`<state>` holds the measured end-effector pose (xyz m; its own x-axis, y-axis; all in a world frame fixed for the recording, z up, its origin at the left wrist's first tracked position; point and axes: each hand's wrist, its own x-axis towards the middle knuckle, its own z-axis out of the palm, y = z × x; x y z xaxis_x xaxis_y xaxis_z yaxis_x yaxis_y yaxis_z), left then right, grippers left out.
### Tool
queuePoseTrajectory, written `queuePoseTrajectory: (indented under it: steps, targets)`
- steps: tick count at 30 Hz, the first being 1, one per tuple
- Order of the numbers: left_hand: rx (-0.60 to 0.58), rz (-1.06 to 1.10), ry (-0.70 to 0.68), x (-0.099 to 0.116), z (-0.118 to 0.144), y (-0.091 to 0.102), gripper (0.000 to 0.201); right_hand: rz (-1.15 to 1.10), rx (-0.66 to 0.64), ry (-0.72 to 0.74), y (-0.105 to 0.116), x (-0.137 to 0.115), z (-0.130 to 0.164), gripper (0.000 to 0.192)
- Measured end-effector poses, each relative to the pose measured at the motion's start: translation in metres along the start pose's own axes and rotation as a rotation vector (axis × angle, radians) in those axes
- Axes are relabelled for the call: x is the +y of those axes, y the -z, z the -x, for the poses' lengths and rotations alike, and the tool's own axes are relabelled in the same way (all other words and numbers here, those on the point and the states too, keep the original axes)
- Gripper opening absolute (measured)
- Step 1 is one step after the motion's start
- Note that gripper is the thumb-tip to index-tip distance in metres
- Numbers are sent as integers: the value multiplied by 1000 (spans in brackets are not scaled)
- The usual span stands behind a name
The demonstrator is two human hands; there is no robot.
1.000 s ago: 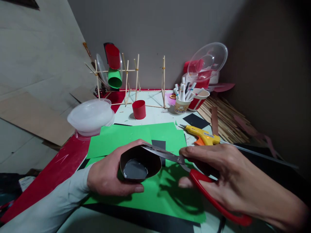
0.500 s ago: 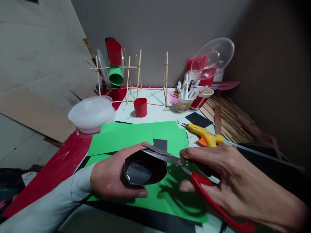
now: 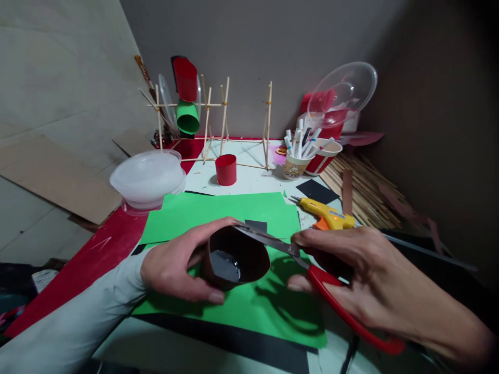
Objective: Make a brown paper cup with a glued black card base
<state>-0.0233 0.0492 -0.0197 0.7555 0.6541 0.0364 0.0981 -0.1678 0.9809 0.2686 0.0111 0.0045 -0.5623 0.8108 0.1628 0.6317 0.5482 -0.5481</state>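
A dark paper cylinder (image 3: 249,259) with a dark disc inside is gripped by my left hand (image 3: 175,267), thumb along its near side and fingers around the far side. My right hand (image 3: 362,275) holds red-handled scissors (image 3: 331,296), their metal blades at the cylinder's upper rim. The blades look nearly closed; whether paper lies between them cannot be made out. Below both hands lie green paper sheets (image 3: 218,208), with a small black piece (image 3: 256,225) on top. Beyond them stands a short red paper cylinder (image 3: 226,170).
A yellow glue gun (image 3: 327,213) lies right of the green sheets. Behind it are a cup of white markers (image 3: 296,166) and a pile of wooden sticks (image 3: 366,192). Clear plastic lids (image 3: 148,179) are stacked at left. A stick frame (image 3: 225,114) stands at the back.
The cylinder has tipped, showing more of its inside wall, and my left hand's grip has shifted a little. The scissors' blades remain at the rim. The whole view has moved slightly.
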Motion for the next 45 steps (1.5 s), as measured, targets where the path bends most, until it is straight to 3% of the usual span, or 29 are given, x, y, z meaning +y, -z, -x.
queuePoseTrajectory:
  steps: [5,11,17,21,24,29,36,45]
  targets:
    - [242,41,-21,0,-2,-5,67,-20,80,-72,-3,1,-2,29]
    - [377,14,-129,-4,-2,-14,57,-48,96,-162,-8,-3,-5,35]
    - [564,-112,-92,-6,-2,-30,90,-108,82,-180,-14,-11,-7,32]
    - [679,-320,-33,-3,-7,-36,83,-106,69,-181,-19,-13,-7,27]
    - [674,-456,-49,-3,-9,-33,67,-106,72,-160,-20,-12,-7,30]
    - [551,-437,-90,-5,-7,-23,50,-68,98,-110,-18,-9,-8,30]
    - [456,-431,-148,-5,-7,-20,49,-8,114,-85,-14,-7,-6,31]
    - [426,-332,-135,-5,-6,-17,55,-24,118,-78,-14,-6,-5,30]
